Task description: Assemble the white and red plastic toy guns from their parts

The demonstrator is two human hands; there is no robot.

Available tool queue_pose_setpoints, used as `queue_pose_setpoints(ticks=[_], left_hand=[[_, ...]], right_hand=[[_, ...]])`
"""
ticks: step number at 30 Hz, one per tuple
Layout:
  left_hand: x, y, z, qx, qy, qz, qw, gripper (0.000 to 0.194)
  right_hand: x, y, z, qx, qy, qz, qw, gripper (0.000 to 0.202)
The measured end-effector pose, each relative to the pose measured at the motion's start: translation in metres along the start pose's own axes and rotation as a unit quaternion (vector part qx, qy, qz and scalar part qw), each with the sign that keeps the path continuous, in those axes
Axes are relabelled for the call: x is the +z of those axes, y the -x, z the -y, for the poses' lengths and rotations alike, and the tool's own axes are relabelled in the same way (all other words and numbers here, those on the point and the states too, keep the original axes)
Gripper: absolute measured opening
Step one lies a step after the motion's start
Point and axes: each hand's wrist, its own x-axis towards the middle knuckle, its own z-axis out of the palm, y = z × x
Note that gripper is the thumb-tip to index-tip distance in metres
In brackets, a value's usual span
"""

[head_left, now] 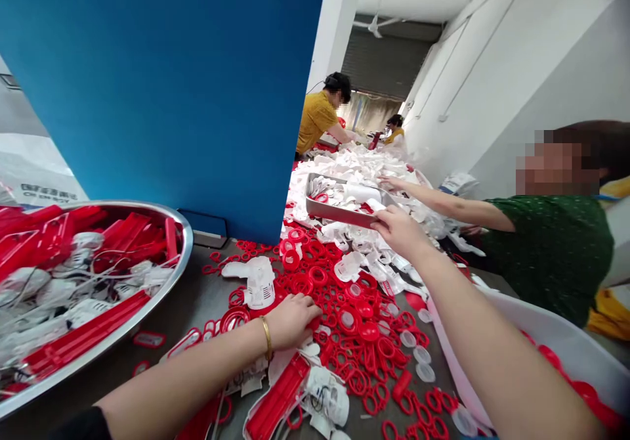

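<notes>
A shallow metal tray with white pieces and a red ring in it is held up over the pile. Its near right corner is in the grip of my right hand. My left hand, with a bangle at the wrist, reaches down onto loose red plastic rings. Its fingers curl over, and whatever lies under them is hidden. Just beyond it lies a white gun-shaped shell half. Nearer me is a red and white assembly with wires.
On the left, a large metal basin holds red and white wired parts beside a blue panel. White parts heap up further back. A pale tub stands right. A co-worker in green reaches toward the tray; others work behind.
</notes>
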Motion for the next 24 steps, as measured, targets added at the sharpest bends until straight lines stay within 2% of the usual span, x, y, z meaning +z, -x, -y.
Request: queue_pose_setpoints(ticks=[6,9,13,18,24], left_hand=[[-0.003,-0.008,0.0,0.002,-0.006,0.002,1.0,0.037],[0.002,-0.012,0.001,0.004,-0.009,0.014,1.0,0.037],[0.009,-0.015,0.002,0.023,0.006,0.011,1.0,0.038],[0.009,-0.015,-0.002,0.034,0.007,0.018,0.999,0.037],[0.009,-0.015,-0.003,0.027,0.017,0.029,0.999,0.036]], right_hand=[[0.054,-0.016,-0.041,0.087,0.036,0.061,0.994,0.021],[0.077,-0.008,-0.055,0.125,0.036,0.122,0.984,0.018],[0.095,0.014,-0.062,0.129,0.011,0.179,0.975,0.026],[0.109,0.04,-0.047,0.086,-0.033,0.179,0.979,0.018],[0.107,0.06,-0.004,0.031,-0.058,0.085,0.994,0.025]])
